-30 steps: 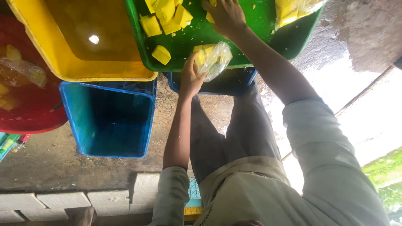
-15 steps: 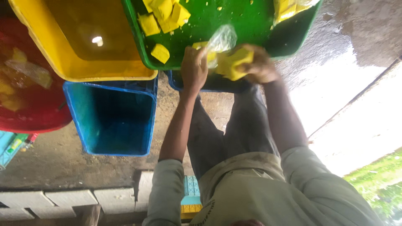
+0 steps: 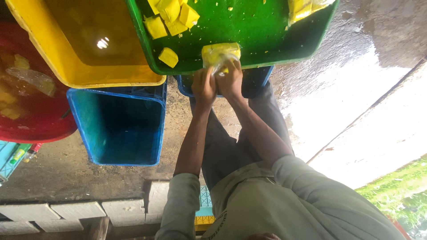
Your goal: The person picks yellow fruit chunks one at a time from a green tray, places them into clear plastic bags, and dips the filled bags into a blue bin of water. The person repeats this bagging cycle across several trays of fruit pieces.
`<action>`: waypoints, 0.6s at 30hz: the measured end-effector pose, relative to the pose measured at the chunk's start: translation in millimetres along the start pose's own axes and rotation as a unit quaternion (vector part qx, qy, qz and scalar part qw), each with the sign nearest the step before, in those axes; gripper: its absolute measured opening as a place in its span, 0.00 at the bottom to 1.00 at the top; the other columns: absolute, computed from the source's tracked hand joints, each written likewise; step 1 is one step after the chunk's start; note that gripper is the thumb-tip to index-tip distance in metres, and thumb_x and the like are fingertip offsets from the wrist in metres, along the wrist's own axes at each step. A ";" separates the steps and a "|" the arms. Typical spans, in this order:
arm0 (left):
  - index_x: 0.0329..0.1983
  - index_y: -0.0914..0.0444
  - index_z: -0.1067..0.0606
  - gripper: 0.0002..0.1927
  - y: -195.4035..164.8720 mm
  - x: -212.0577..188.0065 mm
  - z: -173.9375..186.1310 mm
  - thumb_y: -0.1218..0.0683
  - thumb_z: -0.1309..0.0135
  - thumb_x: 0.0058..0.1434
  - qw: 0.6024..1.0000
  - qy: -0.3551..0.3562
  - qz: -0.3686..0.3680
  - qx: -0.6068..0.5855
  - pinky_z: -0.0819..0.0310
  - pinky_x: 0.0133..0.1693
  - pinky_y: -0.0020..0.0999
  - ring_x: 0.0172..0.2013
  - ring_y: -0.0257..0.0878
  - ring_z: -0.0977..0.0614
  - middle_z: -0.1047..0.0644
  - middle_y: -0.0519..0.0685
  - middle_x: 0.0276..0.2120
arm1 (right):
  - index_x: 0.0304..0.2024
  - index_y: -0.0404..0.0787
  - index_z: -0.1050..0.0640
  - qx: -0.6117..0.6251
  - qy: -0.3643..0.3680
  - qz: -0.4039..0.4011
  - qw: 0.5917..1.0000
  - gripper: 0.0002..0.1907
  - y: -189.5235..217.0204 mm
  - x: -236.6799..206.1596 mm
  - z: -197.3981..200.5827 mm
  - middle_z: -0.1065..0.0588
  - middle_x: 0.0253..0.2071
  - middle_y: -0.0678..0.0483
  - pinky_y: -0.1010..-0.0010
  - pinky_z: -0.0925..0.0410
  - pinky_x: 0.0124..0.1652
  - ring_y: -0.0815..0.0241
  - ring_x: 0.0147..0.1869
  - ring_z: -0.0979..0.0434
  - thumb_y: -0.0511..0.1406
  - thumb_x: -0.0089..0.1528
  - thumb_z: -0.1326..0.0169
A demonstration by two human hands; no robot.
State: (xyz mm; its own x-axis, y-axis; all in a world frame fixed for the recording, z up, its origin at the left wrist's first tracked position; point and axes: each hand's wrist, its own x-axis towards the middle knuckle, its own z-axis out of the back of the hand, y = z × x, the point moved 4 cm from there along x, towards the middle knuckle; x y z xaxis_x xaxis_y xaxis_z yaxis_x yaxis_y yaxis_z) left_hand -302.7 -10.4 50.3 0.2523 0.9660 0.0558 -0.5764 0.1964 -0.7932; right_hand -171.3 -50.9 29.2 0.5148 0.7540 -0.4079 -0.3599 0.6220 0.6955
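Hands (image 3: 218, 84) hide the clear bag's (image 3: 221, 55) mouth; contents blurred yellow.

Yellow block (image 3: 221, 52) in clear plastic bag (image 3: 219, 66) — at green tray's (image 3: 284, 57) rim.

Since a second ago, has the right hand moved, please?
Yes: right hand pulled back to the green tray's near rim, joining the left hand on the bagged yellow block.

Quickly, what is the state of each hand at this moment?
Left hand: closed on the clear plastic bag with yellow blocks inside.
Right hand: closed on the same bag, at the green plastic tray.
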 end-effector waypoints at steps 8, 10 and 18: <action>0.58 0.65 0.28 0.21 -5.9 -2.2 16.7 0.63 0.40 0.62 0.993 0.108 0.002 -0.036 0.26 0.54 0.52 0.50 0.59 0.22 0.24 0.60 0.47 | 0.63 0.39 0.30 -0.015 0.055 -0.049 0.997 0.29 -24.8 -8.9 -8.0 0.21 0.48 0.42 0.62 0.26 0.47 0.50 0.50 0.19 0.30 0.60 0.42; 0.60 0.66 0.31 0.28 1.1 3.7 12.0 0.59 0.35 0.57 0.993 0.099 0.056 -0.041 0.32 0.58 0.57 0.55 0.64 0.27 0.30 0.64 0.52 | 0.58 0.41 0.26 -0.031 0.106 -0.126 0.986 0.21 -34.1 -12.1 -3.9 0.19 0.43 0.44 0.62 0.25 0.45 0.50 0.45 0.18 0.32 0.62 0.42; 0.64 0.57 0.30 0.33 0.2 26.3 -27.8 0.53 0.32 0.55 0.985 0.145 0.073 0.051 0.35 0.66 0.56 0.65 0.60 0.32 0.33 0.58 0.64 | 0.43 0.37 0.18 -0.093 0.103 0.050 0.989 0.09 49.9 63.8 58.4 0.19 0.37 0.44 0.64 0.26 0.41 0.52 0.40 0.17 0.33 0.62 0.43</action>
State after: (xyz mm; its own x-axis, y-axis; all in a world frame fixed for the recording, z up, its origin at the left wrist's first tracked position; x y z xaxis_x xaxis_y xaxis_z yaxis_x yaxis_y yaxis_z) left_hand -274.5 10.4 34.8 0.3638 0.8995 -0.2421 -0.6942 0.0885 -0.7143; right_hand -111.0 15.9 72.4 0.3064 0.8295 -0.4671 -0.5474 0.5549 0.6264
